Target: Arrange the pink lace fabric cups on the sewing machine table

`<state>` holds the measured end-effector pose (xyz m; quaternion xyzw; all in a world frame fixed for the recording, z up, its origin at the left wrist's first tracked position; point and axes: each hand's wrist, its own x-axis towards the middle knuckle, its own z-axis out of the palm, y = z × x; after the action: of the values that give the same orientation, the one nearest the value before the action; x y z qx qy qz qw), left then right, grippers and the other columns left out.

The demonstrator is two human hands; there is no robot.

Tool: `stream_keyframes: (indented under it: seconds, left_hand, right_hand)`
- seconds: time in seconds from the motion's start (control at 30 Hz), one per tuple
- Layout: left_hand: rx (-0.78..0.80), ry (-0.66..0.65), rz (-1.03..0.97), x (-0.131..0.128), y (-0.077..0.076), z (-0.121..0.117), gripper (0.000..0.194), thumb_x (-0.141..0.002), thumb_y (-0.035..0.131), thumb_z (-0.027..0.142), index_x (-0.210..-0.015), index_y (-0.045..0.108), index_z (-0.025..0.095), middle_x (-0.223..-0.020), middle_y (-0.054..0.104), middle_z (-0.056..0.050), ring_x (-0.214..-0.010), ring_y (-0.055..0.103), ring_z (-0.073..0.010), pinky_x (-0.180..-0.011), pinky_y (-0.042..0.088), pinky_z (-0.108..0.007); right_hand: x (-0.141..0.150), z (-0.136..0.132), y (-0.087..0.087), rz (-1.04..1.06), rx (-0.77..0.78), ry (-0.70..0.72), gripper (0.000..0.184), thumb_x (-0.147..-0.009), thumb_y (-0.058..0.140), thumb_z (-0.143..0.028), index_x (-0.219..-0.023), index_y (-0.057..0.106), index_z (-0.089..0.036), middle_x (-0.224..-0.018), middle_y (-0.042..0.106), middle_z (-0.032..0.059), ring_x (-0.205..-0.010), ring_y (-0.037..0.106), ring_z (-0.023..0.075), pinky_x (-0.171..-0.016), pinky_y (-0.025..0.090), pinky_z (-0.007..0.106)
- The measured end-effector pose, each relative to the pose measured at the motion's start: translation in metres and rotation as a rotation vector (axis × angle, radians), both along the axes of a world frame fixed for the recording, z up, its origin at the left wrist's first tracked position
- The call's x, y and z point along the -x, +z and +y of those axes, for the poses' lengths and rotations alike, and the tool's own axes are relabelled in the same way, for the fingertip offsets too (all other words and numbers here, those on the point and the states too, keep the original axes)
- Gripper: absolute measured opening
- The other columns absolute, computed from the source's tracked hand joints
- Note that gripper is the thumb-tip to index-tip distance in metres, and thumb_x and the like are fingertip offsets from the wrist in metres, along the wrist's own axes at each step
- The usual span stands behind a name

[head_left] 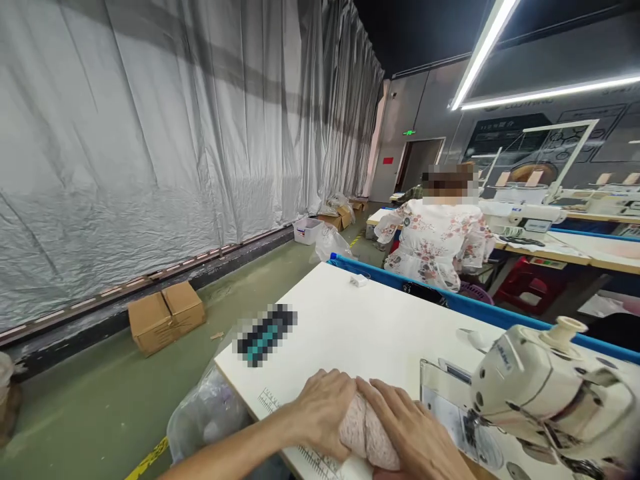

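From the head camera, the person's left hand (323, 413) and right hand (413, 433) both lay flat, fingers loosely spread, on a bundle of pale pink fuzzy fabric (365, 437) at the near edge of the white desk (370, 320). Neither hand pinched it; they pressed from either side, the left covering its left end, the right draped over its right end, so only a narrow strip of fabric showed between them. The bundle's long axis seemed to run away from the person toward the far edge, though its near end was cut off by the frame. Both hands touched it equally. Just to the right stood a sewing machine (540, 393), its needle area hidden low in the corner. A printed ruler (270, 402) marked the desk's near left corner; a clear plastic bag (207, 413) hung beside it.
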<state>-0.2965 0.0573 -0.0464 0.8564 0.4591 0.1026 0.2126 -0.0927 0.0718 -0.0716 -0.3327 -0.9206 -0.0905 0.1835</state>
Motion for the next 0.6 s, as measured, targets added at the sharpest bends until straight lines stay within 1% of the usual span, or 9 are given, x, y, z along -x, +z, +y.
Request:
stream_keyframes:
  seconds: [0.07, 0.13, 0.27, 0.33, 0.4, 0.47, 0.53, 0.57, 0.6]
  left_hand:
    - [-0.008, -0.068, -0.029, 0.005, 0.0, 0.007, 0.078, -0.053, 0.08, 0.031, -0.121, 0.047, 0.013, -0.111, 0.056, -0.012, -0.103, 0.053, -0.0319, -0.094, 0.04, -0.044]
    - [-0.025, -0.118, -0.082, 0.009, -0.002, 0.014, 0.081, -0.051, 0.08, 0.032, -0.123, 0.047, 0.017, -0.108, 0.057, -0.009, -0.1, 0.054, -0.0305, -0.092, 0.04, -0.043]
    - [-0.031, -0.147, -0.128, 0.018, -0.003, 0.027, 0.084, -0.053, 0.081, 0.037, -0.128, 0.045, 0.022, -0.109, 0.058, -0.007, -0.101, 0.055, -0.0283, -0.096, 0.036, -0.042]
    - [0.005, -0.188, -0.092, 0.022, 0.001, 0.031, 0.088, -0.053, 0.082, 0.043, -0.129, 0.045, 0.022, -0.112, 0.058, -0.009, -0.102, 0.055, -0.0292, -0.096, 0.036, -0.043]
    - [0.017, -0.235, -0.043, 0.023, 0.007, 0.032, 0.096, -0.05, 0.085, 0.05, -0.131, 0.044, 0.018, -0.114, 0.058, -0.013, -0.104, 0.055, -0.0322, -0.099, 0.034, -0.049]
    - [-0.05, -0.266, -0.044, 0.018, 0.013, 0.028, 0.11, -0.05, 0.085, 0.054, -0.139, 0.035, 0.014, -0.127, 0.051, -0.019, -0.117, 0.048, -0.0371, -0.106, 0.022, -0.055]
    - [-0.139, -0.315, -0.082, 0.008, 0.014, 0.022, 0.122, -0.054, 0.083, 0.054, -0.147, 0.018, 0.012, -0.145, 0.033, -0.022, -0.135, 0.03, -0.039, -0.112, 0.01, -0.053]
    - [-0.165, -0.335, -0.092, 0.001, 0.013, 0.02, 0.125, -0.056, 0.083, 0.053, -0.149, 0.011, 0.012, -0.149, 0.026, -0.022, -0.139, 0.022, -0.0381, -0.114, 0.008, -0.051]
    - [-0.164, -0.342, -0.086, -0.006, 0.011, 0.019, 0.126, -0.057, 0.083, 0.051, -0.149, 0.006, 0.012, -0.15, 0.025, -0.022, -0.139, 0.021, -0.0373, -0.114, 0.011, -0.049]
  right_hand:
    - [-0.012, -0.003, -0.003, 0.035, 0.1, -0.028, 0.085, -0.056, 0.058, -0.017, -0.138, 0.035, -0.017, -0.118, 0.061, 0.0134, -0.097, 0.064, 0.0277, -0.069, 0.058, 0.035]
    - [-0.022, -0.007, -0.006, 0.091, 0.14, -0.04, 0.076, -0.064, 0.055, -0.016, -0.137, 0.033, -0.017, -0.111, 0.062, 0.0126, -0.095, 0.065, 0.0258, -0.067, 0.057, 0.031]
    - [-0.024, -0.01, -0.009, 0.126, 0.254, -0.086, 0.066, -0.07, 0.053, -0.016, -0.135, 0.039, -0.019, -0.105, 0.064, 0.0117, -0.096, 0.065, 0.0268, -0.075, 0.055, 0.034]
    - [-0.02, -0.01, -0.009, 0.141, 0.325, -0.12, 0.062, -0.072, 0.053, -0.019, -0.133, 0.043, -0.021, -0.102, 0.065, 0.0105, -0.093, 0.066, 0.0266, -0.075, 0.055, 0.034]
    - [-0.017, -0.009, -0.011, 0.183, 0.367, -0.143, 0.058, -0.074, 0.055, -0.023, -0.131, 0.047, -0.024, -0.102, 0.066, 0.0095, -0.091, 0.066, 0.026, -0.071, 0.054, 0.032]
    - [-0.016, -0.007, -0.016, 0.228, 0.375, -0.146, 0.054, -0.075, 0.06, -0.027, -0.129, 0.05, -0.026, -0.107, 0.065, 0.0093, -0.093, 0.066, 0.0257, -0.07, 0.054, 0.033]
    - [-0.017, -0.005, -0.021, 0.251, 0.369, -0.144, 0.051, -0.079, 0.062, -0.034, -0.127, 0.05, -0.027, -0.115, 0.063, 0.0095, -0.099, 0.063, 0.0253, -0.076, 0.053, 0.036]
    - [-0.018, -0.005, -0.023, 0.255, 0.369, -0.144, 0.05, -0.08, 0.062, -0.037, -0.127, 0.05, -0.027, -0.118, 0.062, 0.0097, -0.103, 0.062, 0.0258, -0.078, 0.053, 0.038]
    - [-0.019, -0.004, -0.023, 0.262, 0.372, -0.146, 0.048, -0.081, 0.06, -0.038, -0.126, 0.05, -0.027, -0.119, 0.062, 0.0097, -0.105, 0.061, 0.0264, -0.079, 0.053, 0.039]
